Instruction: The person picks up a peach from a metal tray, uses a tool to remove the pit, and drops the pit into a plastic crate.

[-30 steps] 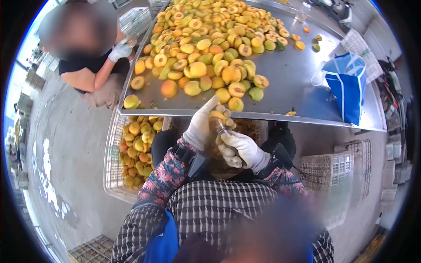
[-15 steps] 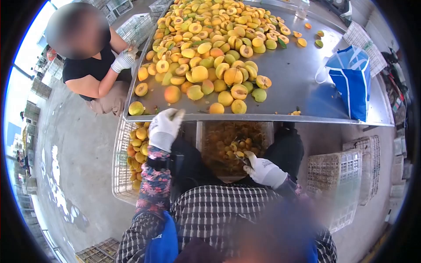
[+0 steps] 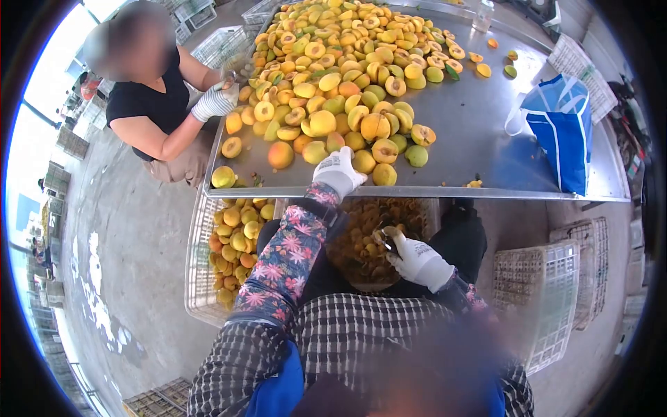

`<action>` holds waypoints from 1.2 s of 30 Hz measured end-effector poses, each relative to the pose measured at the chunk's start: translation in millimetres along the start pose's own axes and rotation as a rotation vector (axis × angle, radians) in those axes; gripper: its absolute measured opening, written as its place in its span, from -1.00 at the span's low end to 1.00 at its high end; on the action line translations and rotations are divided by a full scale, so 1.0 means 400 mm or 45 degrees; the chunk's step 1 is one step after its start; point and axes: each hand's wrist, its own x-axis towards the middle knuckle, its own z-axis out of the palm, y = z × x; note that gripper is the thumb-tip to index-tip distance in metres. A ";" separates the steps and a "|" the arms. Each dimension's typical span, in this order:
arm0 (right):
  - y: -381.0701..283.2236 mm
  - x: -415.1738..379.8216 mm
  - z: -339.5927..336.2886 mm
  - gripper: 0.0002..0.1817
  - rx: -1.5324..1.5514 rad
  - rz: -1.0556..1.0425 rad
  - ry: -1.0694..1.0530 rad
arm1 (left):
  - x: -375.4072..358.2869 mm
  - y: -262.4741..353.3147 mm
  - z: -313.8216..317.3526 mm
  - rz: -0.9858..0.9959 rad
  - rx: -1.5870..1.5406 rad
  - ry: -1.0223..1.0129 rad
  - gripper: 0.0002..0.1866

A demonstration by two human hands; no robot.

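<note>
My left hand (image 3: 338, 172), in a white glove, is over the near edge of the metal table (image 3: 479, 132), at the front of a heap of whole and halved apricots (image 3: 322, 123). It covers the spot beside an apricot (image 3: 363, 161); its fingertips are partly hidden, and whether they grip a fruit does not show. Lower right, my gloved right hand (image 3: 422, 264) is closed around a small metal tool (image 3: 383, 238) with a shiny curved end. That tool is above a bin (image 3: 432, 217) of brownish, wet-looking fruit pieces between my knees.
A white crate of apricots (image 3: 196, 267) stands left of my legs. Across the table's left corner, a co-worker's gloved hands (image 3: 215, 103) are close to the heap. A blue bag (image 3: 561, 142) sits on the right side. Crates (image 3: 535, 285) stand on the floor at right.
My left hand has moved from above the crate at left, rightward and forward onto the table's edge by the fruit. My right hand stays low with the tool. The co-worker's hands moved toward the heap.
</note>
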 end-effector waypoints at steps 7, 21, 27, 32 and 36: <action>-0.060 0.035 -0.036 -0.52 0.354 -0.139 0.251 | -0.031 -0.081 -0.065 -0.361 -2.321 -0.075 -0.66; -0.209 0.164 -0.023 -0.70 0.034 -0.339 0.577 | -0.175 0.039 -0.086 -0.325 -2.094 0.172 -0.27; -0.171 0.162 -0.040 -0.61 -0.150 -0.362 0.515 | -0.171 0.006 -0.100 -0.211 -1.908 -0.111 -0.29; -0.143 0.164 -0.056 -0.55 -0.224 -0.461 0.504 | -0.184 0.003 -0.116 -0.221 -1.645 -0.199 -0.35; -0.157 0.147 -0.038 -0.61 0.015 -0.435 0.552 | -0.185 -0.033 -0.067 -0.037 -2.041 -0.147 -0.40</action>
